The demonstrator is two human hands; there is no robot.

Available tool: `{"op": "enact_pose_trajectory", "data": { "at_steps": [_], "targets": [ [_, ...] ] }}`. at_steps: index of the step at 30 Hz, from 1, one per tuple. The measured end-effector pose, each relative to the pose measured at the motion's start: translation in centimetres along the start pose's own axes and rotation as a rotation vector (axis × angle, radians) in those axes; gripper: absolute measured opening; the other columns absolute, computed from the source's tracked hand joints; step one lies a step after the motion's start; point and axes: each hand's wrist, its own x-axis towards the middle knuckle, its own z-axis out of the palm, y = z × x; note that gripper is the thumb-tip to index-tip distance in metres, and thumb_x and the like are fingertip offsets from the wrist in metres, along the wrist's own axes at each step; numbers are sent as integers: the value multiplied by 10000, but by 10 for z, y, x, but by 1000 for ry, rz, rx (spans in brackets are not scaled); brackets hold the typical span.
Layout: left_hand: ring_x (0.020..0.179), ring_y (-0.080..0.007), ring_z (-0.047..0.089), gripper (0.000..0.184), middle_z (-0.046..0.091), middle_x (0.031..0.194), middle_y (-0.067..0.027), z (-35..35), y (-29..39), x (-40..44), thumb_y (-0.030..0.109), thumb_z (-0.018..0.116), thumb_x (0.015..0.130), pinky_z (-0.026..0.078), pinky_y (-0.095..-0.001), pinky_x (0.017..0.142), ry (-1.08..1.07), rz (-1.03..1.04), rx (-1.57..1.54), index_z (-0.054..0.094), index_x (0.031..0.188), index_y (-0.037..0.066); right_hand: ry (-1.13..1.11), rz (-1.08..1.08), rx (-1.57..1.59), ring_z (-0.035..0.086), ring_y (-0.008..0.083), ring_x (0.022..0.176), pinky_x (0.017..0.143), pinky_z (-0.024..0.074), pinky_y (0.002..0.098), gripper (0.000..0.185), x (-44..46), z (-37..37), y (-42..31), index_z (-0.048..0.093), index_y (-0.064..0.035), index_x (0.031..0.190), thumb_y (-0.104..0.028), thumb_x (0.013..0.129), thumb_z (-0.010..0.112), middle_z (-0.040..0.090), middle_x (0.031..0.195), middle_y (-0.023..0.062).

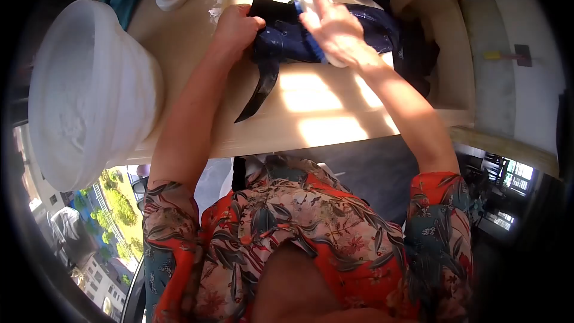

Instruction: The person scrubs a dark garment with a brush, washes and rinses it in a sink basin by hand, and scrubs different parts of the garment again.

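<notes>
Wet dark-blue fabric garment (288,37): lying on smooth beige counter (185,39).
Left hand (238,27): closed on garment's black edge.
Right hand (336,29): gripping white blue-bristled brush (336,61), held against garment.

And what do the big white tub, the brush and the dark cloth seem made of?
Tub: likely plastic, smooth, with a milky, translucent look. Brush: probably plastic, with a pale smooth back and blue bristles. Cloth: fabric, limp and creased; fibre unclear under the wet-looking sheen.
</notes>
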Motion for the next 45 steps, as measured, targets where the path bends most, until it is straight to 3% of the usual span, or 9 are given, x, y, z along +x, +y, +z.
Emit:
{"op": "enact_pose_trajectory", "data": {
  "at_steps": [6,14,17,23,27,30,34,41,45],
  "targets": [
    [654,-129,568,167,615,771,-62,-3,7,-10,-26,531,738,463,-280,579,-65,-58,-53,611,884,-31,45,210,-140,582,371,945,842,465,412,553,4,-39,97,312,-149,1340,-361,857,477,567,1065,235],
    [617,-134,560,178,608,751,-62,-5,5,-13,5,526,756,451,-294,535,-15,-9,-31,601,914,-30,-16,-12,-28,502,408,1049,917,402,418,538,-19,3,-7,309,-205,1337,-391,857,465,507,1125,257],
    [582,-142,551,162,599,726,-58,-10,10,-9,17,534,766,443,-299,506,-24,-84,-26,600,908,-25,166,206,-128,603,340,914,821,477,419,492,21,-33,132,327,-178,1322,-329,874,463,608,1004,210],
    [526,-133,534,131,591,702,-51,-15,-4,4,28,534,774,412,-280,422,-46,-98,11,602,883,1,59,-53,-20,554,389,977,892,417,426,527,-13,6,-22,328,-170,1322,-383,854,448,560,1059,253],
    [517,-132,532,130,586,695,-48,-2,7,-11,21,524,769,419,-282,421,-37,-82,-59,599,873,-1,107,214,-79,570,331,1000,870,447,404,513,20,-22,113,308,-205,1335,-355,868,459,568,1088,215],
    [527,-133,535,130,592,706,-50,-5,3,-7,23,528,769,429,-280,444,-18,-86,-42,601,873,-2,100,176,-116,582,347,965,848,457,421,564,25,-19,74,318,-182,1331,-389,831,477,590,1051,210],
    [552,-126,541,130,592,722,-51,-10,6,-9,21,530,765,437,-275,470,-54,-63,72,599,870,-13,71,-190,34,564,380,966,870,432,427,524,-17,11,-47,362,-207,1311,-379,832,485,563,1054,238],
    [593,-146,576,200,598,750,-74,-21,14,-11,9,515,745,460,-283,504,-78,70,4,579,918,-69,105,221,-95,554,332,978,861,425,406,476,6,-40,112,380,-176,1275,-349,839,459,552,1094,189],
    [669,-207,599,331,608,776,-109,-29,48,-21,36,542,725,474,-322,624,-136,45,1052,573,1054,26,-69,20,-25,514,368,1027,889,400,416,513,-41,-33,79,350,-166,1310,-335,842,472,524,1110,230]
  ]
}}
